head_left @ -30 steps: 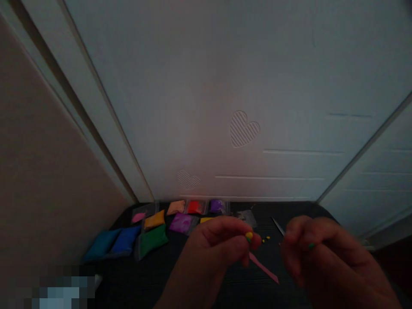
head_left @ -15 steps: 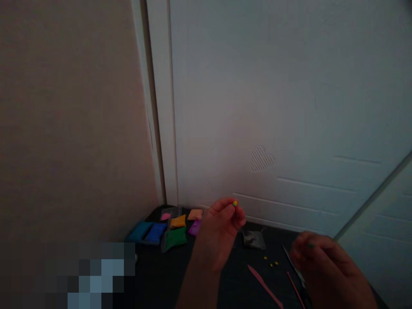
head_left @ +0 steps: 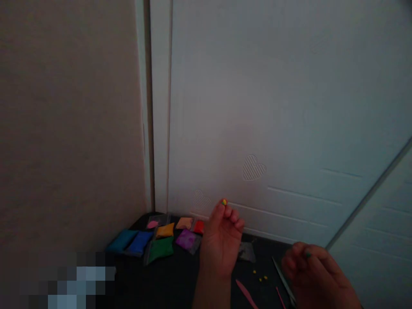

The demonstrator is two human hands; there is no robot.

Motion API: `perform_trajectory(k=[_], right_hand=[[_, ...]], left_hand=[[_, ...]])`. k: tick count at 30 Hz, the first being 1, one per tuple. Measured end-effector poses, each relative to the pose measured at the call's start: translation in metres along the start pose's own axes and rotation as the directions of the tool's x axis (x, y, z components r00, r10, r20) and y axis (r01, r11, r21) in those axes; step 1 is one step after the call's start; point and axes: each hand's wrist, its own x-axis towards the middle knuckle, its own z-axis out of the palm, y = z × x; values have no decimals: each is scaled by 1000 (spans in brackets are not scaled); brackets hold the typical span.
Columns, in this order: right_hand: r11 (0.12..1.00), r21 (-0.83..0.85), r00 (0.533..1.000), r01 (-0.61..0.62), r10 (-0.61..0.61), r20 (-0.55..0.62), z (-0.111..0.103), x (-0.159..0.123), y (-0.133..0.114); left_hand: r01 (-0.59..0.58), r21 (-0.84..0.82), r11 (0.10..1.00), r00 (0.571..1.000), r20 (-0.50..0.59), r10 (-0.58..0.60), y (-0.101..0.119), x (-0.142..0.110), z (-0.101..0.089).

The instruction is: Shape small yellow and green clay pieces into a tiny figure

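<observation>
Dark table (head_left: 180, 281); left fingers (head_left: 228, 211) pinched on yellow-green piece (head_left: 224, 202), right fingers (head_left: 324, 255) on green bit (head_left: 308, 254).

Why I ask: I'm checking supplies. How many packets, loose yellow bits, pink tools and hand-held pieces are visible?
Packets, some partly hidden: 9
Loose yellow bits: 3
Pink tools: 2
Yellow-and-green piece in the left hand: 1
Green piece in the right hand: 1
Total: 16
</observation>
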Motion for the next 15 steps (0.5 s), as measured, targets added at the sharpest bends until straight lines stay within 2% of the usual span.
perform_trajectory(k=[2, 4, 8, 12, 15], right_hand=[[1000, 1, 1000, -2, 2, 0, -8, 1, -4], [1000, 4, 1000, -1, 1, -17, -10, 0, -8], [996, 89, 989, 20, -6, -147, -4, -5, -15], [990, 136, 979, 29, 0, -204, -3, -9, -14], [989, 149, 982, 26, 3, -189, -3, -11, -16]], left_hand=[[4, -39, 999, 1000, -19, -5, -17, 7, -8], [68, -16, 998, 995, -69, -69, -35, 13, -20], [182, 82, 980, 966, -199, -163, -64, 16, -52], [228, 122, 966, 936, -301, -183, -70, 5, -84], [261, 165, 951, 922, -336, -195, -60, -8, -95]])
